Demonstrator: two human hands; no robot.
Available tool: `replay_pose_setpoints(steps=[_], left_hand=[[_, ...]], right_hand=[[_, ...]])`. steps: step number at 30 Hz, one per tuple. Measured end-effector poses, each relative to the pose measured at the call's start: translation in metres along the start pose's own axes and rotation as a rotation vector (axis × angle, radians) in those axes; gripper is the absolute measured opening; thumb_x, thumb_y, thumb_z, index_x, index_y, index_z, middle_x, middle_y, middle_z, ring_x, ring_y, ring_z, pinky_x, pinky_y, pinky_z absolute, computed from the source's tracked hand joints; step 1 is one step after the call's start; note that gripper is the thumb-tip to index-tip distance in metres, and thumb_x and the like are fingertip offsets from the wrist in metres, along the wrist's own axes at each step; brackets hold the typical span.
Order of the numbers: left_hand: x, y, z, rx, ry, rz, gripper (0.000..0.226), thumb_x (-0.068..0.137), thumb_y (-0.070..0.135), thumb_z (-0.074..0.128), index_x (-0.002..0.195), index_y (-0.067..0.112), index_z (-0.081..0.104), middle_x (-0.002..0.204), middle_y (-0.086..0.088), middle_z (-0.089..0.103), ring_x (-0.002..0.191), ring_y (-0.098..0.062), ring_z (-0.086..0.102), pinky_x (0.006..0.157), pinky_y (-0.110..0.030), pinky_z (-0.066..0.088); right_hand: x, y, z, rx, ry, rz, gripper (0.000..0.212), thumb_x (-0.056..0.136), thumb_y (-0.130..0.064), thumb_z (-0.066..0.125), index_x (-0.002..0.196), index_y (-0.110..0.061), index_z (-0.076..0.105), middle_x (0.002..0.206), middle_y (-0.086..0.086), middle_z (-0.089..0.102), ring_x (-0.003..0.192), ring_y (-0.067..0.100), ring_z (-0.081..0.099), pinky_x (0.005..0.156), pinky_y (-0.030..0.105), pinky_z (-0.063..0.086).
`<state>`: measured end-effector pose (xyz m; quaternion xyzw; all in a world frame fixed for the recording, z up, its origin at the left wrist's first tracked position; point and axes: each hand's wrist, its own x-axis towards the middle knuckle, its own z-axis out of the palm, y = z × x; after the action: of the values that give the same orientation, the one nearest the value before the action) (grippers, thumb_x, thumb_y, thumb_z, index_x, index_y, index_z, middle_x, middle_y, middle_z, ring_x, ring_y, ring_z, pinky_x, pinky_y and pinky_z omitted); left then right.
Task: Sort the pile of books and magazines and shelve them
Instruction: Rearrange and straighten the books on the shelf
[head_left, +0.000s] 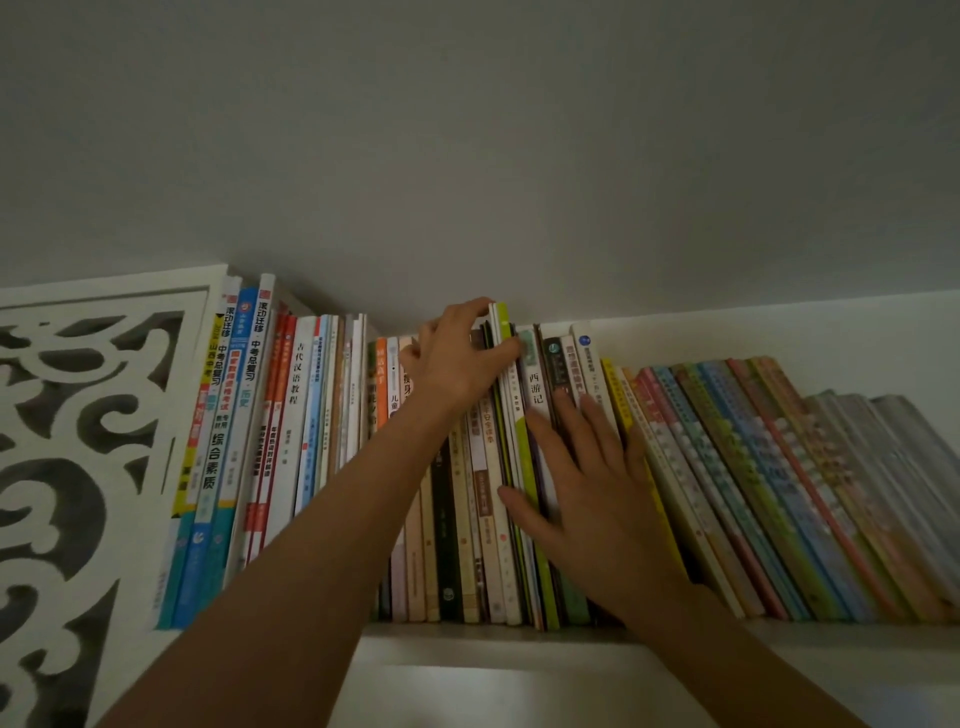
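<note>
We are gripping a thin green-spined book (503, 325) at its top corner with our left hand (457, 358), fingers curled over the upper edge and thumb pressing on its spine side. The book is standing in the middle of the row on the white shelf (519, 636), poking up slightly above its neighbours. Our right hand (587, 483) is lying flat with straight, spread fingers against the spines just to the right, pressing on the white book marked 西游记 (536, 387) and the dark ones beside it, holding nothing.

The row is packed tight around the green-spined book, spines touching on both sides. To the left, taller exam guides (244, 415) are standing upright against a carved white lattice panel (78, 441). To the right, a run of thin colourful picture books (753, 467) is leaning leftward, and the pale ones at the far end are tilting the most, with bare shelf wall showing above them. Above all the tops, open space is reaching up to the grey ceiling (467, 130). The shelf's front lip is running bare below the spines.
</note>
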<state>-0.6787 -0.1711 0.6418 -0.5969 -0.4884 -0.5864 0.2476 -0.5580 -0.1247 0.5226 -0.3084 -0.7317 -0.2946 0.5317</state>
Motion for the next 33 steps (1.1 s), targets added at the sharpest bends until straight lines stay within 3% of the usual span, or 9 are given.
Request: replay_pose_setpoints(steps=[3,6,12,14,17,20,26,30,33], left_hand=[[-0.002,0.004,0.0,-0.154,-0.004,0.007,0.038,0.075,0.043,0.059,0.112,0.034,0.057,0.117,0.003,0.054,0.112,-0.026,0.053,0.102,-0.052,0.036],[-0.009,0.012,0.001,-0.144,0.105,0.052,0.022,0.083,0.028,0.062,0.104,0.024,0.063,0.093,0.01,0.052,0.102,-0.02,0.055,0.097,-0.049,0.041],[-0.026,0.024,-0.008,-0.279,0.231,0.148,0.046,0.085,0.018,0.064,0.129,0.018,0.05,0.118,0.003,0.047,0.085,0.0,0.05,0.074,-0.012,0.046],[-0.033,0.023,-0.002,-0.216,0.198,0.118,0.05,0.083,0.021,0.065,0.129,0.017,0.045,0.12,0.004,0.044,0.088,-0.003,0.052,0.076,-0.016,0.049],[-0.048,0.015,0.016,-0.106,0.155,-0.016,0.044,0.079,0.033,0.064,0.116,0.015,0.048,0.11,-0.003,0.055,0.09,-0.016,0.059,0.076,-0.039,0.055],[-0.073,0.01,0.026,0.104,0.102,-0.085,0.04,0.087,0.036,0.054,0.122,0.019,0.043,0.109,0.0,0.052,0.086,-0.015,0.056,0.071,-0.031,0.049],[-0.091,0.025,0.021,0.232,0.085,-0.072,0.022,0.096,0.028,0.043,0.111,0.012,0.044,0.106,-0.006,0.054,0.073,-0.016,0.053,0.059,-0.03,0.046],[-0.098,0.046,0.006,0.191,0.139,-0.009,0.014,0.095,0.023,0.045,0.102,0.011,0.043,0.093,-0.004,0.049,0.059,-0.007,0.041,0.048,-0.021,0.032],[-0.102,0.056,-0.011,0.069,0.266,-0.016,0.013,0.091,0.027,0.051,0.094,0.015,0.047,0.089,-0.003,0.054,0.069,-0.014,0.052,0.057,-0.03,0.048]], right_hand=[[-0.001,0.002,-0.002,0.037,-0.001,-0.008,0.072,0.086,-0.067,0.009,0.148,-0.031,0.017,0.158,0.0,0.008,0.144,0.018,-0.004,0.11,0.046,-0.008],[-0.001,0.005,-0.004,0.078,-0.021,-0.016,0.076,0.083,-0.07,-0.003,0.148,-0.033,0.011,0.158,-0.004,-0.002,0.142,0.013,-0.015,0.109,0.045,-0.014],[-0.002,0.01,-0.011,0.144,-0.091,-0.033,0.075,0.082,-0.07,0.001,0.148,-0.037,0.01,0.157,-0.009,-0.011,0.141,0.007,-0.023,0.111,0.045,-0.018],[-0.002,0.01,-0.011,0.172,-0.08,-0.034,0.07,0.085,-0.067,0.007,0.147,-0.037,0.014,0.158,-0.009,-0.008,0.14,0.006,-0.021,0.11,0.044,-0.019],[-0.003,0.008,-0.011,0.209,-0.082,-0.036,0.069,0.084,-0.066,0.008,0.147,-0.038,0.012,0.156,-0.012,-0.01,0.14,0.006,-0.022,0.109,0.04,-0.021],[-0.01,0.012,-0.01,0.236,-0.075,-0.082,0.07,0.084,-0.068,0.009,0.148,-0.038,0.011,0.157,-0.012,-0.004,0.14,0.005,-0.021,0.107,0.034,-0.024],[-0.018,0.017,-0.016,0.386,0.03,-0.079,0.06,0.09,-0.053,0.015,0.137,-0.029,0.044,0.153,-0.003,0.028,0.143,0.013,0.01,0.118,0.044,0.001],[-0.017,0.021,-0.024,0.432,0.05,0.01,0.054,0.09,-0.043,0.031,0.134,-0.018,0.049,0.148,0.006,0.035,0.136,0.017,0.02,0.116,0.046,0.017],[-0.021,0.018,-0.026,0.406,0.024,-0.005,0.057,0.089,-0.045,0.029,0.134,-0.017,0.049,0.147,0.006,0.036,0.135,0.02,0.022,0.114,0.041,0.02]])
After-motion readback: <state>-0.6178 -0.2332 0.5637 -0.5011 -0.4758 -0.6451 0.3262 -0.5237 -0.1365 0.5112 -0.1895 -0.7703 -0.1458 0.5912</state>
